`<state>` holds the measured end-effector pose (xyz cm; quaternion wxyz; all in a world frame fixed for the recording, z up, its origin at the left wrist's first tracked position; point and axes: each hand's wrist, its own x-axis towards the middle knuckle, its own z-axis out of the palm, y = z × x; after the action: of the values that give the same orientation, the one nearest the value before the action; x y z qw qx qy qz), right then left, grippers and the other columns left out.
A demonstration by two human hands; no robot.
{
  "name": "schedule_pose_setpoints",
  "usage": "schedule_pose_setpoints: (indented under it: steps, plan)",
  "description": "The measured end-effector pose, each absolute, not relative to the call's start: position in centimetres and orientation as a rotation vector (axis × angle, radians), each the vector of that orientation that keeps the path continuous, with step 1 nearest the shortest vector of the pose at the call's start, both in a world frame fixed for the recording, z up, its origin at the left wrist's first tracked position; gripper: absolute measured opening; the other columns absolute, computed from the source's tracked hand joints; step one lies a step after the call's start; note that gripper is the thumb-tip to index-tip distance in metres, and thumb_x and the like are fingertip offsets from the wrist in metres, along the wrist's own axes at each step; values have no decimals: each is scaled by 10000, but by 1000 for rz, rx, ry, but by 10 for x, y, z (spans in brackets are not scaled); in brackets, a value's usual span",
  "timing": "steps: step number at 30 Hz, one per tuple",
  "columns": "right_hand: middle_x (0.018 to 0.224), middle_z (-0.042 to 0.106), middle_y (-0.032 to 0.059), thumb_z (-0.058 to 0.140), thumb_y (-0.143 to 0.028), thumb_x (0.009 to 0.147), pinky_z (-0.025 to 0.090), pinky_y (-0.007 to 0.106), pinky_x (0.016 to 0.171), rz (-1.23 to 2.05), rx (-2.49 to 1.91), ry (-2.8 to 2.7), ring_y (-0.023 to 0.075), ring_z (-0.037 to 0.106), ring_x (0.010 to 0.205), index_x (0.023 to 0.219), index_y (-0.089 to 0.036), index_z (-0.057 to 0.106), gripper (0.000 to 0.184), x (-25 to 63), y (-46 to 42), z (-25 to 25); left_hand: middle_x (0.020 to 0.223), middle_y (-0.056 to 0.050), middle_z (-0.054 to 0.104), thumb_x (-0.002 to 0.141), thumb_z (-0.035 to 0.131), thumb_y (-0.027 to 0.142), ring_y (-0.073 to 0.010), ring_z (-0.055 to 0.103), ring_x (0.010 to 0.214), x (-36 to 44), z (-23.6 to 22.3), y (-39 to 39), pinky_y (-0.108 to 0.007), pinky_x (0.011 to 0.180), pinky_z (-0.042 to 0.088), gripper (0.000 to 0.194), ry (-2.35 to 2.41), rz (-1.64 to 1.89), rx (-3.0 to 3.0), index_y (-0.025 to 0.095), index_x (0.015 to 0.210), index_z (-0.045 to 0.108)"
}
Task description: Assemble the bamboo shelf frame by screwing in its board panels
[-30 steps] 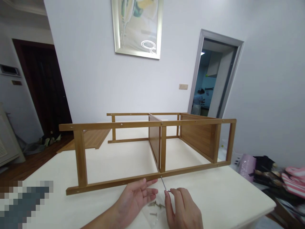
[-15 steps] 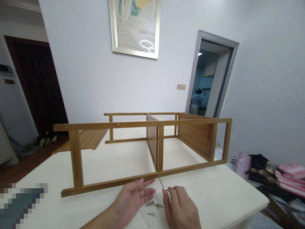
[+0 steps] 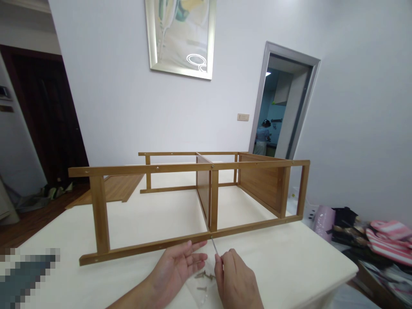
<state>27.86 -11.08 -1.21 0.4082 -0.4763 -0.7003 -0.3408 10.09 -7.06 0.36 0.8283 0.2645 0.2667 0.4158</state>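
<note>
A wooden shelf frame [image 3: 154, 245] lies on its side on the cream table [image 3: 289, 262], with a middle panel [image 3: 203, 189] and a right-hand panel [image 3: 262, 182] fitted between its sides. Between the fingers of my right hand [image 3: 238, 277] is an Allen key [image 3: 214, 246], its tip at the fastener in the lower rail below the middle upright. My left hand [image 3: 177, 268] is palm up with fingers spread, its fingertips close under that rail. Several screws [image 3: 206, 275] lie on the table between my hands, partly on what looks like a clear plastic bag.
Another wooden panel [image 3: 117, 189] rests at the table's back left. Right of the table are a purple roll [image 3: 323, 219] and a pink-striped cloth [image 3: 389, 242] among piled belongings. A person [image 3: 263, 136] stands beyond the doorway [image 3: 277, 107].
My right hand has turned the Allen key, its short arm now hidden in the fingers. The left hand keeps its place by the rail. The whole view has shifted slightly.
</note>
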Motion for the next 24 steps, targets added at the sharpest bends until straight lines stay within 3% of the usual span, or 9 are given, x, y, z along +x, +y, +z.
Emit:
schedule_pose_setpoints:
  steps: [11, 19, 24]
  plan:
    - [558, 502, -35, 363, -295, 1012, 319, 234, 434, -249, -1286, -1719, 115, 460, 417, 716, -245, 396, 302, 271, -110, -16, 1022, -193, 734, 902, 585, 240, -223, 692, 916, 101, 5, -72, -356, 957, 478, 319, 580, 883, 563, 2, 1076, 707]
    - [559, 505, -25, 423, -425, 949, 366, 246, 512, 539, -1339, -1435, 139, 474, 525, 656, -237, 436, 348, 266, -110, -15, 1003, -211, 737, 902, 582, 241, -230, 696, 907, 101, 7, -73, -360, 959, 472, 330, 567, 883, 569, -11, 1077, 703]
    - [479, 394, -70, 525, -461, 846, 264, 222, 394, 1003, -1236, -1124, 96, 326, 406, 638, -229, 482, 314, 260, -107, -11, 984, -208, 741, 903, 579, 244, -231, 693, 908, 102, 8, -73, -359, 963, 466, 341, 563, 878, 566, -14, 1091, 698]
